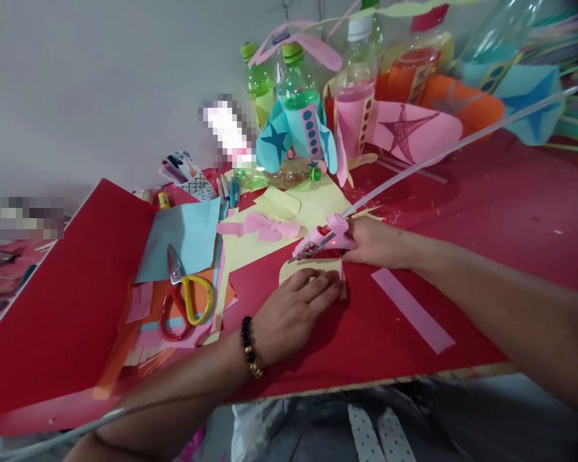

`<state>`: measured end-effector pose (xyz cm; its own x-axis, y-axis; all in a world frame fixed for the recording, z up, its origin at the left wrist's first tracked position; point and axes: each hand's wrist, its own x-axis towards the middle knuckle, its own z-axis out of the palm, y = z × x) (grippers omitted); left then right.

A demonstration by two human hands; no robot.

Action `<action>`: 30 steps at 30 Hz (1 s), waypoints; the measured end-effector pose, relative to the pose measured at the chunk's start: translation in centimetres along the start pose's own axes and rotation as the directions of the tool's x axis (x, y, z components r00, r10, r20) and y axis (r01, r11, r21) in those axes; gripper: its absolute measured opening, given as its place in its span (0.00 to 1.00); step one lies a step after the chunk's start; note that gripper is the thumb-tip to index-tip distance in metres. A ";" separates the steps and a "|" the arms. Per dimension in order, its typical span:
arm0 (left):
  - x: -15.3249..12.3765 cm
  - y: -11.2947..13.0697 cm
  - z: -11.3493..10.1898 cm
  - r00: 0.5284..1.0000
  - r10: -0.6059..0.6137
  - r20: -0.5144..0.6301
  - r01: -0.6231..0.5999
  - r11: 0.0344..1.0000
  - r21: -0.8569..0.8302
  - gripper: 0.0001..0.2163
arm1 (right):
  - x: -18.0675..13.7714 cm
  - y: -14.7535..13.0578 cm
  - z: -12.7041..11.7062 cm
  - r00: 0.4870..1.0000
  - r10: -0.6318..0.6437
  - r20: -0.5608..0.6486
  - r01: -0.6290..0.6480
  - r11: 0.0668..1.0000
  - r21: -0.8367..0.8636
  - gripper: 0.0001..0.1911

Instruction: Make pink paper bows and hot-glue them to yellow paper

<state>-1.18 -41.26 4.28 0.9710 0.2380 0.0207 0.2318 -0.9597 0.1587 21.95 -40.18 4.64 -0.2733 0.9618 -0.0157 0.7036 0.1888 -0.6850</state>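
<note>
My right hand (376, 242) is wrapped round the handle of a pink hot glue gun (325, 236), with a long clear glue stick (453, 154) running out of its back. The gun's nozzle points down and left, close to a cut piece of pale yellow paper (289, 271). Lying over that paper, my left hand (293, 308) has its fingers stretched out and covers part of it. A thin pink paper edge (341, 276) stands beside the left fingertips. To the right, a pink paper strip (411, 311) lies flat on the red surface.
Scissors (185, 301) with red and yellow handles rest on coloured paper at left, beside a raised red board (72, 289). Behind are a marker cup (197, 185), a pink paper cutout (260, 226) and several decorated bottles (301, 122). A cable (77, 430) crosses my left forearm.
</note>
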 end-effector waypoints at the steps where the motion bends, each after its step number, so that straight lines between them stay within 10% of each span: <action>1: 0.0 0.0 0.0 1.000 0.002 -0.002 -0.002 1.000 0.001 0.19 | 0.0 0.0 0.0 1.000 -0.001 0.005 0.001 1.000 -0.003 0.24; 30: -0.7 1.6 -0.4 0.972 -0.236 0.016 0.234 0.969 0.082 0.15 | -0.4 -0.2 -0.7 0.997 0.074 0.017 -0.072 0.995 -0.069 0.12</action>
<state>-1.53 -42.94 4.90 0.8895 0.4558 -0.0334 0.4569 -0.8861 0.0779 22.37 -40.51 5.32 -0.2318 0.9696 -0.0784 0.7654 0.1321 -0.6298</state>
